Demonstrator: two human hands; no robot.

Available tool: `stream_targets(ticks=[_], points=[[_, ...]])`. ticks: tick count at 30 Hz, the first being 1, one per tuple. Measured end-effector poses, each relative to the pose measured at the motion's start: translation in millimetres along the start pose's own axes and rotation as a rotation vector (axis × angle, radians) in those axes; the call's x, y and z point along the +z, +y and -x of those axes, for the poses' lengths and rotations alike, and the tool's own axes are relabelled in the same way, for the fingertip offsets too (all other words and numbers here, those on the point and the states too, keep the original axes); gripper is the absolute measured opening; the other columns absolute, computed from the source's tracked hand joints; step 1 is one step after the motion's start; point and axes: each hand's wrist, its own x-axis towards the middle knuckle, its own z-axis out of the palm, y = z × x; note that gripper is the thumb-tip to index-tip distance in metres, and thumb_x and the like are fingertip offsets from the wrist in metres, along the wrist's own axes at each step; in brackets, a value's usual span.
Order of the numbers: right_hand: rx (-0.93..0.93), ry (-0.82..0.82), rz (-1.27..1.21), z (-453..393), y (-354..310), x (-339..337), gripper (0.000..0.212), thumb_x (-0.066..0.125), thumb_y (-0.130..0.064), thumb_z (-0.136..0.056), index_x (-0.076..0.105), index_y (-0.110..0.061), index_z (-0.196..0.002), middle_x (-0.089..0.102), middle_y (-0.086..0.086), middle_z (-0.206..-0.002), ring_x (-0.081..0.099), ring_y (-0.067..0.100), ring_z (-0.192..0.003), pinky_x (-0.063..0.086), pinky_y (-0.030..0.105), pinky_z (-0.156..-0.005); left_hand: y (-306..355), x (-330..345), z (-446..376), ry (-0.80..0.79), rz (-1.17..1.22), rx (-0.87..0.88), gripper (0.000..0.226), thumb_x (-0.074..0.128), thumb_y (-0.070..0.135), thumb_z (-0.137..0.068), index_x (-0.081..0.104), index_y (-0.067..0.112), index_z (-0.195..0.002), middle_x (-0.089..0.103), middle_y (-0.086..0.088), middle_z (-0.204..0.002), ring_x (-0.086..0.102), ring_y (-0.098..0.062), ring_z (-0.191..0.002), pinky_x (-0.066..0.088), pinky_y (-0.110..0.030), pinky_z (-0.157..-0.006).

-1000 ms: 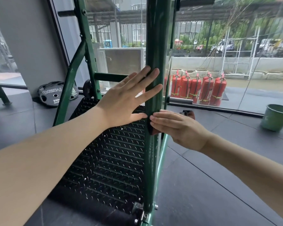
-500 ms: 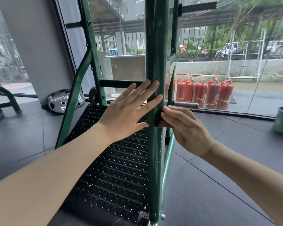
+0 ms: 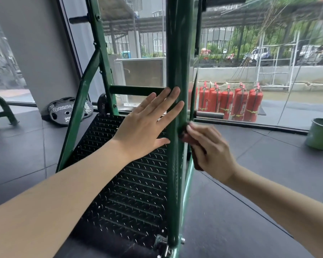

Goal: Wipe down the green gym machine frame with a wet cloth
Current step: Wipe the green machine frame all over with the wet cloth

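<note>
Right hand [image 3: 211, 148] (seemingly clutching cloth [image 3: 196, 159]) against frame [image 3: 177, 71]

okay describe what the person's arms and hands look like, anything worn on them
Both forearms are bare up to the edge of the picture: no sleeves show. The left hand and right hand wear no gloves, and no rings, watch or bracelet can be seen on the fingers or wrists. The right hand is slightly blurred, so small details there cannot be told.

Left hand [image 3: 147, 127] left of upright [image 3: 177, 53]; cloth [image 3: 194, 146], seemingly, right.
</note>
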Motion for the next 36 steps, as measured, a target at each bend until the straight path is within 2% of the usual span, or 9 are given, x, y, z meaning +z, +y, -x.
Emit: stream_targets(ticks=[2, 7, 13, 15, 19, 25, 29, 34, 36], points=[[-0.067, -0.072, -0.009, 8, 3, -4, 0.035, 0.061, 0.009, -0.093, 0.067, 0.007, -0.128, 0.066, 0.021, -0.128, 0.064, 0.035, -0.117, 0.05, 0.042, -0.11, 1, 0, 1, 0.004, 0.001, 0.004, 0.111, 0.076, 0.059, -0.084, 0.016, 0.013, -0.165, 0.006, -0.015, -0.173, 0.012, -0.031, -0.16, 0.021, -0.048, -0.128], [-0.161, 0.063, 0.027, -25, 5, -9, 0.029, 0.055, 0.008, -0.1, 0.068, 0.01, -0.125, 0.065, 0.023, -0.129, 0.062, 0.037, -0.121, 0.047, 0.042, -0.112, 7, 2, 9, -0.018, 0.007, 0.009, 0.109, 0.073, 0.056, -0.088, 0.014, 0.009, -0.165, 0.004, -0.016, -0.173, 0.008, -0.029, -0.16, 0.019, -0.047, -0.129], [-0.265, -0.316, -0.029, 63, 5, 16, 0.05, 0.053, 0.02, -0.089, 0.064, 0.005, -0.135, 0.051, 0.008, -0.141, 0.051, 0.032, -0.133, 0.049, 0.044, -0.111, 21, 22, 28, -0.062, -0.085, 0.047, 0.117, 0.071, 0.058, -0.089, -0.001, 0.007, -0.165, -0.012, -0.013, -0.171, 0.0, -0.03, -0.16, 0.015, -0.047, -0.13], [-0.262, -0.275, -0.029, 48, 7, 11, 0.045, 0.048, 0.016, -0.093, 0.065, 0.005, -0.134, 0.056, 0.011, -0.139, 0.054, 0.034, -0.131, 0.049, 0.043, -0.111, 23, 25, 28, -0.064, -0.076, 0.042, 0.119, 0.072, 0.059, -0.087, -0.002, 0.008, -0.165, -0.015, -0.012, -0.17, 0.0, -0.03, -0.16, 0.015, -0.047, -0.13], [-0.167, -0.095, 0.002, 20, 5, 11, 0.043, 0.064, 0.021, -0.089, 0.067, 0.008, -0.13, 0.066, 0.019, -0.131, 0.061, 0.039, -0.124, 0.051, 0.045, -0.109, 25, 26, 28, -0.034, -0.058, 0.031, 0.117, 0.073, 0.059, -0.086, 0.004, 0.009, -0.165, -0.011, -0.011, -0.171, 0.004, -0.03, -0.16, 0.017, -0.046, -0.129], [-0.304, -0.356, 0.004, 67, 9, 15, 0.057, 0.064, 0.024, -0.081, 0.065, 0.004, -0.134, 0.054, 0.01, -0.14, 0.053, 0.032, -0.131, 0.046, 0.04, -0.115, 23, 28, 27, -0.015, -0.033, 0.04, 0.118, 0.076, 0.059, -0.083, 0.008, 0.011, -0.165, 0.001, -0.013, -0.171, 0.008, -0.031, -0.16, 0.018, -0.047, -0.129], [-0.149, -0.193, -0.004, 39, 8, 11, 0.051, 0.064, 0.025, -0.084, 0.067, 0.006, -0.131, 0.065, 0.018, -0.13, 0.06, 0.037, -0.124, 0.05, 0.043, -0.11, 23, 27, 28, -0.007, -0.028, 0.043, 0.117, 0.077, 0.058, -0.083, 0.007, 0.012, -0.165, 0.002, -0.013, -0.171, 0.008, -0.032, -0.16, 0.018, -0.046, -0.129], [-0.152, -0.306, -0.015, 65, 4, 13, 0.05, 0.068, 0.022, -0.083, 0.068, 0.005, -0.13, 0.061, 0.014, -0.13, 0.063, 0.035, -0.121, 0.054, 0.046, -0.103, 23, 28, 29, 0.004, -0.006, 0.041, 0.117, 0.079, 0.056, -0.082, 0.01, 0.012, -0.165, 0.003, -0.014, -0.171, 0.011, -0.033, -0.159, 0.017, -0.046, -0.129], [-0.167, -0.254, 0.003, 47, 6, 6, 0.044, 0.066, 0.019, -0.086, 0.069, 0.005, -0.128, 0.06, 0.014, -0.13, 0.063, 0.037, -0.117, 0.053, 0.046, -0.105, 23, 28, 29, 0.007, -0.013, 0.05, 0.116, 0.078, 0.056, -0.083, 0.009, 0.012, -0.165, 0.002, -0.014, -0.171, 0.01, -0.033, -0.159, 0.017, -0.046, -0.129]])
